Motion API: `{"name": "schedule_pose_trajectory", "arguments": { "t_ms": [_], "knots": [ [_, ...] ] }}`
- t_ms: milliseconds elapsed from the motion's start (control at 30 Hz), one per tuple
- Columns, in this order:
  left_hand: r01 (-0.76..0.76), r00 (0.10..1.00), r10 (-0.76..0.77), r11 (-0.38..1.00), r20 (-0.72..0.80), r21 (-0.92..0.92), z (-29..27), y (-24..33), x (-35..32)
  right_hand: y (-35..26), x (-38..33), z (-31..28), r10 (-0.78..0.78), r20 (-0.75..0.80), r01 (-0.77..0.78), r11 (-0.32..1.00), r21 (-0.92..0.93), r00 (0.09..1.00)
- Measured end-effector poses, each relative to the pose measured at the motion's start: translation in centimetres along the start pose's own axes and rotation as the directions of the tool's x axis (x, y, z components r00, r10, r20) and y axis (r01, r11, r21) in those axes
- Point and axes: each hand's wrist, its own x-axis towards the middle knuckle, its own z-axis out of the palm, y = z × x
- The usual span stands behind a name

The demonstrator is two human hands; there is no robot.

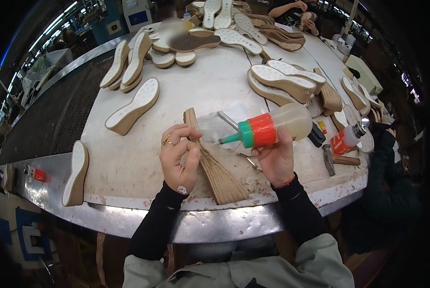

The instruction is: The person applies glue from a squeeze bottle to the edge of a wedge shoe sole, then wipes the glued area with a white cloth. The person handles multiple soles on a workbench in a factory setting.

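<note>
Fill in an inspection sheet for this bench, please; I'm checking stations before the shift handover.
Surface: pale round worktable, scuffed, with a metal rim.
Job's things: jute-wrapped sole lying on its side at the near edge; squeeze bottle with a green nozzle and red collar, tipped toward the sole.
Clutter: white-topped soles scattered and stacked across the table; hammer and a second bottle at the right.
Fingers: left hand pinches the sole's upper edge; right hand grips the squeeze bottle.
Cables: nothing seen.
Surroundings: dark conveyor belt on the left; another person's hands at the far side.
</note>
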Motion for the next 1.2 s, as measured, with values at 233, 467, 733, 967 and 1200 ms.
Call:
{"name": "schedule_pose_trajectory", "arguments": {
  "t_ms": [233,467,733,967,1200],
  "knots": [
    [0.045,0.992,-0.035,0.995,-0.12,0.083,-0.4,-0.5,0.4,0.0,-0.1,0.0,-0.038,0.005,0.038,0.999,-0.035,0.999],
    [0.363,0.891,-0.412,0.899,-0.189,-0.245,-2.1,-4.3,0.3,0.2,-1.1,0.6,-0.134,0.01,0.131,0.946,-0.298,0.991],
    [0.577,0.817,-0.495,0.692,0.297,-0.433,-0.2,-3.7,0.6,0.0,-1.0,1.3,-0.195,-0.049,0.166,0.92,-0.355,0.98],
    [0.558,0.819,-0.538,0.67,0.198,-0.49,-0.9,-2.9,0.9,0.1,-0.6,0.9,-0.209,-0.141,0.153,0.932,-0.329,0.968],
    [0.617,0.774,-0.62,0.692,0.128,-0.374,-0.2,-1.6,0.5,-0.2,0.1,0.7,-0.206,-0.198,0.111,0.906,-0.408,0.958]
  ]
}}
